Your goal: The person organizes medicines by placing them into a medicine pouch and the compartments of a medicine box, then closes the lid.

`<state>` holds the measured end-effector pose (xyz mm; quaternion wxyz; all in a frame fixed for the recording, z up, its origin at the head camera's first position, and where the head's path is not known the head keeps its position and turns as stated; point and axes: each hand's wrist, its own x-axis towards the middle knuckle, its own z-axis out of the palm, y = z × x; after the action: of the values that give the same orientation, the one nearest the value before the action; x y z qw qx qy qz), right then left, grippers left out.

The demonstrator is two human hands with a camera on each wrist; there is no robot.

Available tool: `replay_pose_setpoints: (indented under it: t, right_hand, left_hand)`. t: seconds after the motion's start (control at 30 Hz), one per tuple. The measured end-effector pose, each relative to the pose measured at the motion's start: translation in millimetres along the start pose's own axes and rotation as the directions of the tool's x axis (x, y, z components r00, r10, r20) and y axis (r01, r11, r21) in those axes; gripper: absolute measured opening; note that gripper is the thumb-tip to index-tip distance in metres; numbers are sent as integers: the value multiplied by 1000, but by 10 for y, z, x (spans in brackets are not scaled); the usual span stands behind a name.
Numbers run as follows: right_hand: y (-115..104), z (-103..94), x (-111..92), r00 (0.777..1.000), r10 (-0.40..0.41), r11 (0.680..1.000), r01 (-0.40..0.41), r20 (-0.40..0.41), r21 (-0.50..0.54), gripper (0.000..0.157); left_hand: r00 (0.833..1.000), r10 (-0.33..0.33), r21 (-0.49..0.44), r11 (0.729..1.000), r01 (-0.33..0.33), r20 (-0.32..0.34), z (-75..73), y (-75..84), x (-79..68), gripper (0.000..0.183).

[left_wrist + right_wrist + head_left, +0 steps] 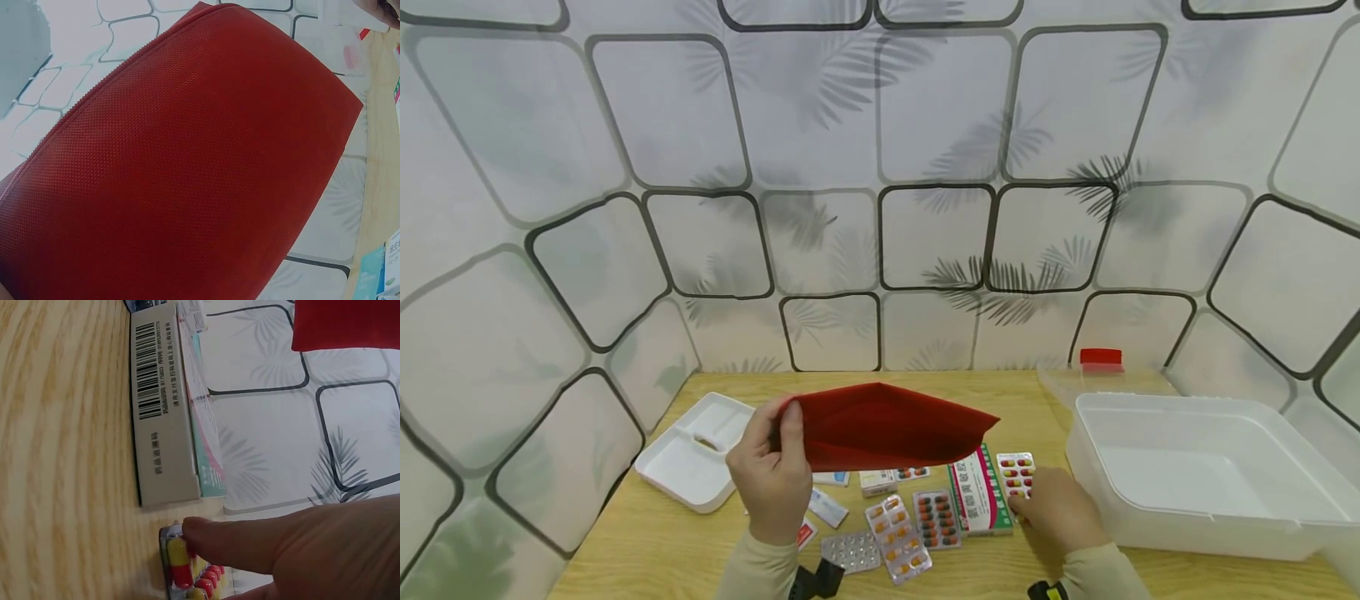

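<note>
My left hand point(775, 475) grips one end of a red zip pouch point(887, 429), thumb on the near side, and holds it up over the table. In the left wrist view the pouch point(187, 156) fills most of the picture, its zipper running along the upper edge. My right hand point(1063, 508) pinches the near end of a blister pack point(1017, 471) of red-and-yellow capsules. The right wrist view has the thumb point(231, 544) over the end of that pack point(181, 565); the other fingers are mostly hidden. Just left of the pack lies a green-and-white medicine box point(981, 492).
Several blister packs point(898, 540) and small boxes point(878, 482) lie in the middle, partly behind the pouch. A white divided tray point(692, 492) is at the left. On the right stands a large white bin point(1187, 525), with a clear lid with a red latch point(1101, 358) behind it.
</note>
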<state>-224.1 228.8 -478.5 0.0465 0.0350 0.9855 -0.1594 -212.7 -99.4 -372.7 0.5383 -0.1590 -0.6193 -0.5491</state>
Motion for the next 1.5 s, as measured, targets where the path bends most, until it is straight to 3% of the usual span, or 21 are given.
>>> replay_pose_setpoints:
  t: [0.2,0.37,0.57,0.87,1.17,1.5]
  right_hand:
    - [6,3,-4,1000,10,1000,-10,-2,-4,37]
    - [44,-51,-133,998,-1,1000,1,-58,-1,34]
    - [59,-66,-288,998,-24,1000,24,-58,-2,30]
    - [127,36,-352,985,-49,999,51,-167,8,34]
    - [140,75,-314,988,18,999,-11,-156,44,38]
    - [188,117,-254,991,33,995,-21,-127,99,42]
  left_hand:
    - [1000,-1,18,1000,1,0,-11,-5,-11,14]
    - [1000,-2,6,1000,2,7,-9,-47,-28,14]
    - [1000,2,4,1000,-2,12,4,-55,-16,14]
    - [1000,11,8,1000,-11,16,16,-48,-35,12]
    - [1000,3,1,1000,-3,21,22,-16,-41,13]
    - [1000,6,8,1000,-6,27,26,-32,-51,14]
